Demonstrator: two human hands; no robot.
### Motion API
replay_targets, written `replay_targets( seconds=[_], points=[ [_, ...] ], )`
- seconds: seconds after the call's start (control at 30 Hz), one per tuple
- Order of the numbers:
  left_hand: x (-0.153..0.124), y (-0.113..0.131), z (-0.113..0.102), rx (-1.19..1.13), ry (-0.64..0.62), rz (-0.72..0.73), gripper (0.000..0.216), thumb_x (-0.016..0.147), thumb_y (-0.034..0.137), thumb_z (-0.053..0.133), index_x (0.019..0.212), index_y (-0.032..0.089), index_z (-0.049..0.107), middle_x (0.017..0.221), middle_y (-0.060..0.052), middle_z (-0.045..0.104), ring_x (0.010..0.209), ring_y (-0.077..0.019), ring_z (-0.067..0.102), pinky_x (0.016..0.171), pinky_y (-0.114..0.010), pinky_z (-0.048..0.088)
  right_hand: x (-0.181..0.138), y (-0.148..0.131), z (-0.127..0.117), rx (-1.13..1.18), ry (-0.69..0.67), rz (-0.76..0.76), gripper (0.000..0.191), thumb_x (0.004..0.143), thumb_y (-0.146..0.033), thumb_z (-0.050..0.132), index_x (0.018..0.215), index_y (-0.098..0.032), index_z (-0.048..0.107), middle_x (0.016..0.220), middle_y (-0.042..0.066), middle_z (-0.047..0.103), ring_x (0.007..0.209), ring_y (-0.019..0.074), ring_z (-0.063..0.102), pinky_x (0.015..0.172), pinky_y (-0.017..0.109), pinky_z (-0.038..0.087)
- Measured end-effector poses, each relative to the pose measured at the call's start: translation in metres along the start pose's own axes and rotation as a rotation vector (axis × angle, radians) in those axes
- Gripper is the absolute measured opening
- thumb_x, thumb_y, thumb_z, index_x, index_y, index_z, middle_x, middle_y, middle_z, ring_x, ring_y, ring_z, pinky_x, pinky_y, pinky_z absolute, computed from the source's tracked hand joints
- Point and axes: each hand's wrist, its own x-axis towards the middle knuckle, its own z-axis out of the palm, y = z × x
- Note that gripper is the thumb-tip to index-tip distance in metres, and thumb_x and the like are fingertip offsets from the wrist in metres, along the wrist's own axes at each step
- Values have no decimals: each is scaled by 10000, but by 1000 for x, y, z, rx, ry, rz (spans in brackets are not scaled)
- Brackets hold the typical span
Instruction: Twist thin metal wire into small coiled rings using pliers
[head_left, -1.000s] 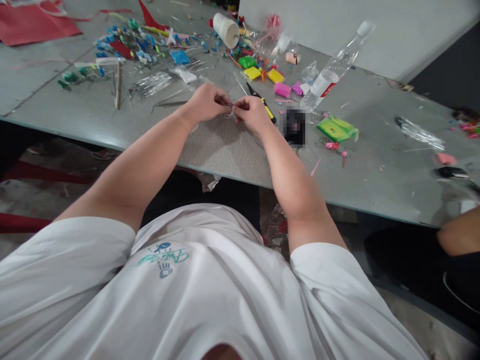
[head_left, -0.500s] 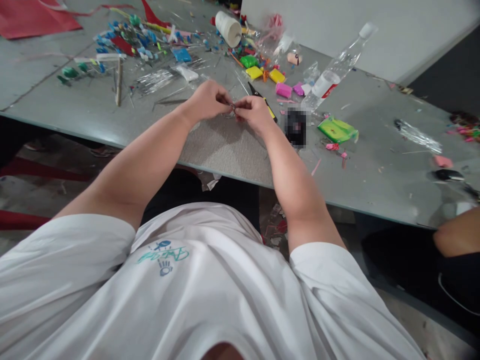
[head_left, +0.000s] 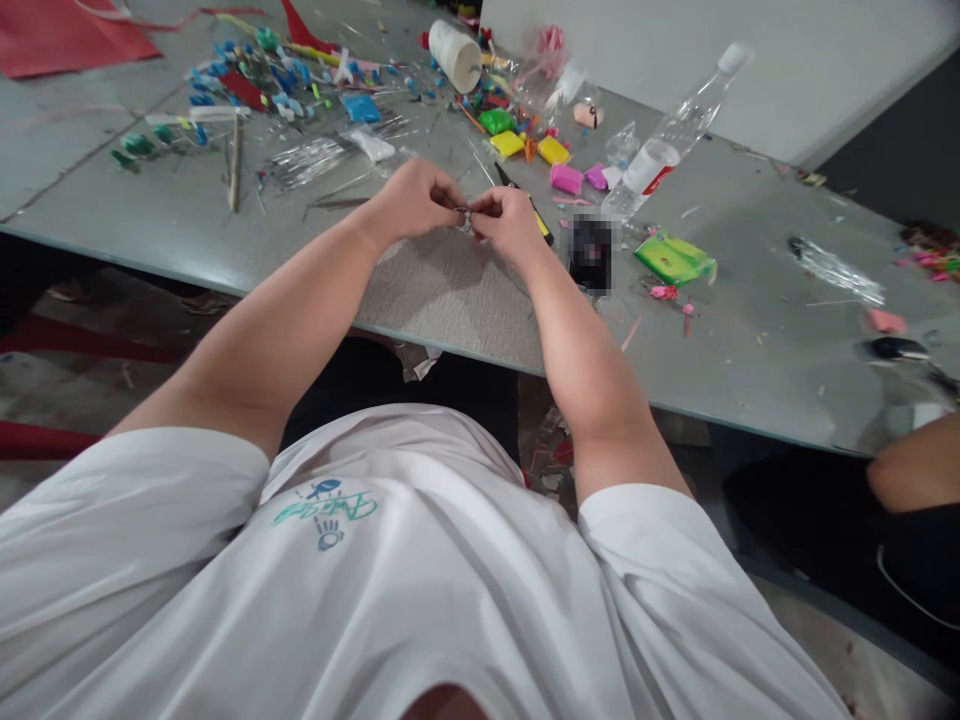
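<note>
Silvery thin piece [head_left: 466, 211]: pinched between the fingertips of both hands, just above the grey tabletop and near its front edge. It is too small to identify beyond a faint glint.
Left hand [head_left: 414, 200]: curled, with thumb and forefinger closed tight on the left end of the piece and the other fingers folded in.
Right hand [head_left: 511, 222]: closed the same way, thumb and forefinger nipping the right end, back of the hand toward the camera.
Lie of the piece: its long axis seems to run left to right, from one pinch to the other. It sits midway, so neither hand is nearer, and the two sets of fingertips almost touch.
Grey tabletop [head_left: 450, 290]: bare directly under the hands, littered with scraps farther back.
Black-and-yellow-handled cutter [head_left: 541, 226]: lies flat just beyond the right hand, partly hidden by it.
Pink clay block [head_left: 564, 179]: near the cutter, on its far side.
Clear plastic bottle [head_left: 664, 145]: on its side, right of the pink block, cap pointing away.
Green flat packet [head_left: 675, 258]: well to the right of the hands.
Bundle of clear thin sticks [head_left: 307, 160]: beyond and left of the left hand.
Another person's arm [head_left: 911, 470]: at the right edge, apart from the hands.
</note>
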Motion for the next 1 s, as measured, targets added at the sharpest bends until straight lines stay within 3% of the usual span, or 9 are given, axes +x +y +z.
replay_targets(
  seconds=[0.17,0.3,0.4,0.63,0.9,1.0],
  points=[
    [1,-2,3,-92,-8,37,153,719,346,869,863,300,841,906,-32,847,821,-225,657,829,-444,520,-2,-2,3,-81,77,-39,304,955,-306,906,859,-276,618,762,-19,704,880,222,799,953,405,729],
    [2,-2,5,-109,-4,40,130,713,294,831,839,307,803,902,-22,832,841,-228,674,860,-468,520,-1,-1,7,-126,144,-71,278,956,-262,863,853,-274,605,854,13,744,1069,259,816,1034,397,698],
    [2,2,7,-110,35,1,115,742,241,803,828,314,784,900,-3,828,862,-229,677,867,-471,510,2,3,9,-126,155,-96,204,973,-244,821,897,-265,633,935,20,775,1075,246,814,1056,398,679],
    [-4,16,7,-213,32,-109,216,802,108,812,800,311,739,705,102,729,812,-133,629,821,-332,483,6,7,10,-303,175,-168,64,997,-187,773,996,-225,722,949,5,811,1003,220,835,1015,386,666],
    [-9,28,9,-208,33,-140,294,850,-22,822,843,255,727,683,118,684,785,-96,559,749,-267,403,-5,-16,9,-560,186,-224,223,938,-29,731,891,-241,681,1025,55,814,1105,285,817,1112,461,650],
    [-8,26,10,-229,28,-140,314,872,-56,781,833,247,709,669,119,656,763,-85,565,751,-273,396,-4,-15,9,-503,191,-207,240,941,-49,749,873,-254,644,1020,43,800,1098,267,797,1121,447,644]
  ],
)
